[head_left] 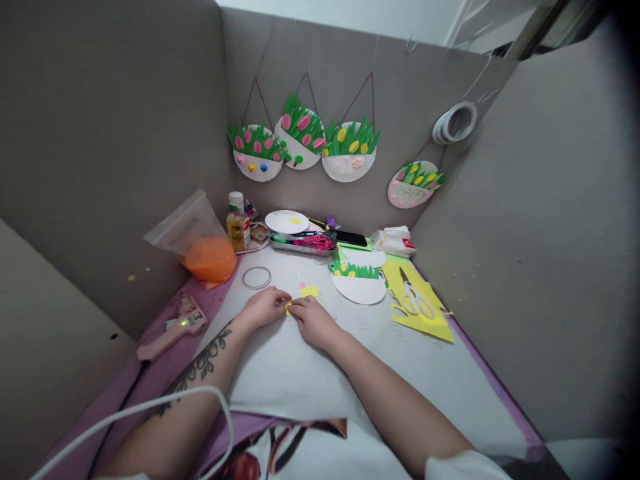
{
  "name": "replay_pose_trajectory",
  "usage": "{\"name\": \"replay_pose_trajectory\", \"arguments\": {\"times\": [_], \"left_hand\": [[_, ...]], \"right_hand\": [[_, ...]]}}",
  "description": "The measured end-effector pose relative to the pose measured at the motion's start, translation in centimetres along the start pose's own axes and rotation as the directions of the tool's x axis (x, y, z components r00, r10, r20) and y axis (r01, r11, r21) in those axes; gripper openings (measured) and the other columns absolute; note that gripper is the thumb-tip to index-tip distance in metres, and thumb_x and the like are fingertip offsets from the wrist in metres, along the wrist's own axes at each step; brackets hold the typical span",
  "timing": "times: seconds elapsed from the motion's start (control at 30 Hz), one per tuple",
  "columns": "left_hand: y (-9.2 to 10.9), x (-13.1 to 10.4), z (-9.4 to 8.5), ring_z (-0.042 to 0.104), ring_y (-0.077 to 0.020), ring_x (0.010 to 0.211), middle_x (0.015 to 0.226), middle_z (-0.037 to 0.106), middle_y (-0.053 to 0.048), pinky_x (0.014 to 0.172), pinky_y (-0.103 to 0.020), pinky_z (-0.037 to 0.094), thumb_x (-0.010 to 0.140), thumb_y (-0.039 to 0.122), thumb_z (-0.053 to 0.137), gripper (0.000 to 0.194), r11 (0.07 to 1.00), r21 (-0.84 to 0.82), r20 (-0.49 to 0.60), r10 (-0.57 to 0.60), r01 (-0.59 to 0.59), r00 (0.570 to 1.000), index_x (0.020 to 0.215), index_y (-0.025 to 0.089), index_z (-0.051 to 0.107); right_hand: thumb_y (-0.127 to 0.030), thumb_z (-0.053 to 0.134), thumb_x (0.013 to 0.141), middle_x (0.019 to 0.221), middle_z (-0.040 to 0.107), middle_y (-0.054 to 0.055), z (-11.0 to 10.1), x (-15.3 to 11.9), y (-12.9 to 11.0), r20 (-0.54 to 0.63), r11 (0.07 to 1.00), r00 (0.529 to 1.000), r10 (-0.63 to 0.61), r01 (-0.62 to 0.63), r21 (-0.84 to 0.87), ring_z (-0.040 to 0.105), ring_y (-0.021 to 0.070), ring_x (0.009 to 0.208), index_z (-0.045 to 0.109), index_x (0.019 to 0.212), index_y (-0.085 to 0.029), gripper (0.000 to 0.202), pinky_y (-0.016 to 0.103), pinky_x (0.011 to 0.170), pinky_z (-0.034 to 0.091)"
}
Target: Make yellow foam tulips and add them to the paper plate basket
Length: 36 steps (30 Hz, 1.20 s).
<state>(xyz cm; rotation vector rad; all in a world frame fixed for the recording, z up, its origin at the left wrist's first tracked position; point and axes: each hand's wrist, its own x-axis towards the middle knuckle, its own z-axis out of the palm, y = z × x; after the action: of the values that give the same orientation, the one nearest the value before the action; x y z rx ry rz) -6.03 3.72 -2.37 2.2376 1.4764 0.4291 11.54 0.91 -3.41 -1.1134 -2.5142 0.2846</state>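
Observation:
Between my two hands, low over the white table sheet, is a small yellow paper piece (289,307). My left hand (267,307) pinches it from the left, its fingers bent together. From the right, my right hand (311,319) has its fingertips closed on the same piece. Just beyond my fingers lies a flat yellow paper scrap (310,291). To the right of it rests a half-folded paper plate (359,288) with green paper grass and yellow paper flowers along its upper edge.
White-handled scissors (416,299) lie on a yellow sheet (431,327) at right. A pink glue gun (175,331) and a bag of orange material (207,257) are at left. Behind stand a glue bottle (238,225) and a supply tray (303,248). Decorated plates (349,167) hang on the grey partition.

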Motion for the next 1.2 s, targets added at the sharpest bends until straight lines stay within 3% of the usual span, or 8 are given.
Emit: {"name": "replay_pose_trajectory", "arguments": {"times": [0.2, 0.4, 0.6, 1.2], "left_hand": [[-0.12, -0.05, -0.04, 0.059, -0.0164, 0.076, 0.088, 0.066, -0.004, 0.066, -0.023, 0.041, 0.068, 0.024, 0.056, 0.031, 0.998, -0.056, -0.001, 0.008, -0.008, 1.0, 0.097, 0.023, 0.069], [-0.7, 0.2, 0.19, 0.059, -0.0144, 0.075, 0.088, 0.068, -0.005, 0.067, -0.022, 0.043, 0.07, 0.014, 0.047, 0.039, 0.983, -0.184, -0.069, -0.014, 0.001, 0.998, 0.106, 0.016, 0.064], [-0.5, 0.17, 0.14, 0.058, -0.0157, 0.074, 0.087, 0.067, -0.005, 0.064, -0.023, 0.041, 0.071, 0.022, 0.052, 0.027, 0.996, -0.068, -0.043, 0.047, -0.05, 0.998, 0.093, 0.02, 0.069], [0.06, 0.1, 0.01, 0.056, -0.0155, 0.075, 0.086, 0.064, -0.003, 0.064, -0.022, 0.04, 0.071, 0.026, 0.056, 0.026, 0.999, -0.033, -0.016, -0.02, 0.02, 1.0, 0.093, 0.023, 0.069]], "right_hand": [[-0.006, 0.044, 0.083, 0.106, 0.062, 0.008, 0.0, 0.03, 0.02, 0.005, 1.0, 1.0, 0.011, -0.011, 0.02, 0.049, 0.0179, 0.097, 0.063, 0.102, -0.018, 0.029, 0.031, 0.087, 0.035], [-0.004, 0.044, 0.081, 0.104, 0.061, 0.008, -0.15, 0.06, 0.04, 0.011, 1.0, 1.0, 0.021, -0.021, 0.007, 0.047, 0.0181, 0.097, 0.065, 0.096, -0.017, 0.029, 0.031, 0.088, 0.034], [-0.004, 0.044, 0.083, 0.103, 0.062, 0.008, -0.08, 0.06, -0.04, 0.01, 1.0, 1.0, 0.018, -0.018, 0.01, 0.047, 0.0176, 0.095, 0.064, 0.096, -0.017, 0.028, 0.031, 0.087, 0.033], [-0.009, 0.044, 0.084, 0.108, 0.056, 0.009, 0.0, -0.17, -0.34, 0.05, 0.996, 0.995, 0.087, -0.086, -0.022, 0.044, 0.0201, 0.103, 0.059, 0.111, -0.021, 0.033, 0.033, 0.089, 0.035]]}}
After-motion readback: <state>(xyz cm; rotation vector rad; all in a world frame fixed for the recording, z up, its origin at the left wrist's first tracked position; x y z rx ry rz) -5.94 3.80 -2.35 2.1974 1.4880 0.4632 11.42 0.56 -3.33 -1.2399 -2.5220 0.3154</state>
